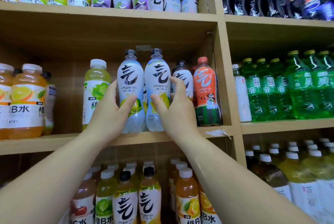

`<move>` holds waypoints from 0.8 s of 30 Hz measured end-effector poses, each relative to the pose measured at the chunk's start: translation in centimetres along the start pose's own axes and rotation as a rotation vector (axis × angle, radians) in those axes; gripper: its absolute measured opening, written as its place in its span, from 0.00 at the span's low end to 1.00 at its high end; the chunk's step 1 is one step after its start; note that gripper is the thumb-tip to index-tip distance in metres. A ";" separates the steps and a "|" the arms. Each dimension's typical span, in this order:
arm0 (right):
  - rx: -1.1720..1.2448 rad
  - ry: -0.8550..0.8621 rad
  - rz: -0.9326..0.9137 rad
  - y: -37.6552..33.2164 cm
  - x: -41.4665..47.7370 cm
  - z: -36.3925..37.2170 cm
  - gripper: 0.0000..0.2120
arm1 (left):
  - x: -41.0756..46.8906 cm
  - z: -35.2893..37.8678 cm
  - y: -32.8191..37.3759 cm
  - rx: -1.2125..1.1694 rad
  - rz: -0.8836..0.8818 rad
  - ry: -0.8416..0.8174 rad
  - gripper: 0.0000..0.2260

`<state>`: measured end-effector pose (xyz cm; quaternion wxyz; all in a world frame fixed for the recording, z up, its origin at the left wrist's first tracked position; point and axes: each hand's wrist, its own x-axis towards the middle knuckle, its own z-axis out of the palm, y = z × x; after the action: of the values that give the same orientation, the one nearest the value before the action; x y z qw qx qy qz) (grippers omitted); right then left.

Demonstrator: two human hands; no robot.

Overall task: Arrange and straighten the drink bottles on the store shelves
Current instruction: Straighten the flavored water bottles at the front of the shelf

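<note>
Two pale blue-white sparkling water bottles with black brush lettering stand upright side by side on the middle shelf [59, 141]. My left hand [110, 111] grips the left bottle [130, 79] from its left side, thumb across the front. My right hand [174, 110] grips the right bottle [156, 77] from its right side, thumb on the yellow fruit picture. Both bottles rest on the shelf board and touch each other.
A lime-green vitamin water bottle [96, 86] stands left of my left hand, orange ones [27, 101] further left. A watermelon bottle [206, 93] and a white one behind [181, 77] stand to the right. Green soda bottles [271, 90] fill the neighbouring bay. Shelves above and below hold several more bottles.
</note>
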<state>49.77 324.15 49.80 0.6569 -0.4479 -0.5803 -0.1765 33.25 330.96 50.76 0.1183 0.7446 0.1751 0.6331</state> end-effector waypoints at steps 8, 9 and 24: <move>0.123 -0.234 0.043 1.9 -0.1 -2.4 0.32 | -0.9 -1.5 -0.8 0.043 -0.078 -0.216 0.48; 0.123 -0.249 0.047 2.0 0.0 -2.6 0.33 | -0.9 -1.6 -1.0 0.063 -0.067 -0.231 0.48; -0.264 -0.217 0.002 2.5 0.7 -2.2 0.41 | 0.8 -0.6 -0.5 0.335 -0.177 -0.365 0.45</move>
<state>53.20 323.95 49.59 0.5263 -0.5472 -0.6190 -0.2011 32.70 331.69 51.41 0.0778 0.8376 0.3178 0.4375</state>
